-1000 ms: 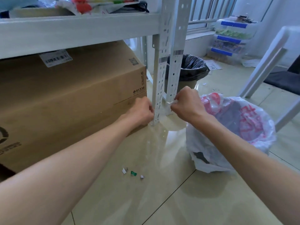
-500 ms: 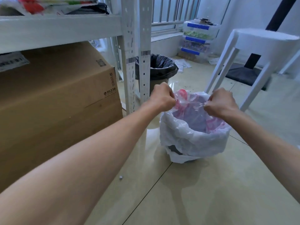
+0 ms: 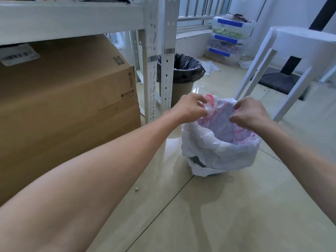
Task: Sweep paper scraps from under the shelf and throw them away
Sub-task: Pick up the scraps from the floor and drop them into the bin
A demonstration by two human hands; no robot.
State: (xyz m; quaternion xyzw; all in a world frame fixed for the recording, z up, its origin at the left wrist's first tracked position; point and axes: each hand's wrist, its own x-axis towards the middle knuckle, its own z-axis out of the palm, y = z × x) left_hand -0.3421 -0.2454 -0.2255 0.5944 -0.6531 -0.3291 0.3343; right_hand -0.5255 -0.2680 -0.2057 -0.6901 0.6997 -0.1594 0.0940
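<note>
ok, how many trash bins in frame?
2. A white-bagged bin on the floor under both hands, and a black-bagged bin behind the shelf post, partly hidden by it. Others may sit out of view.

Both bare forearms reach forward; left hand (image 3: 189,109) and right hand (image 3: 250,112) level, near each other, fingers curled, pinching.

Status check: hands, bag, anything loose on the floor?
Both hands, left and right, pinching bag rim, mouth open. One scrap on floor near box.
</note>
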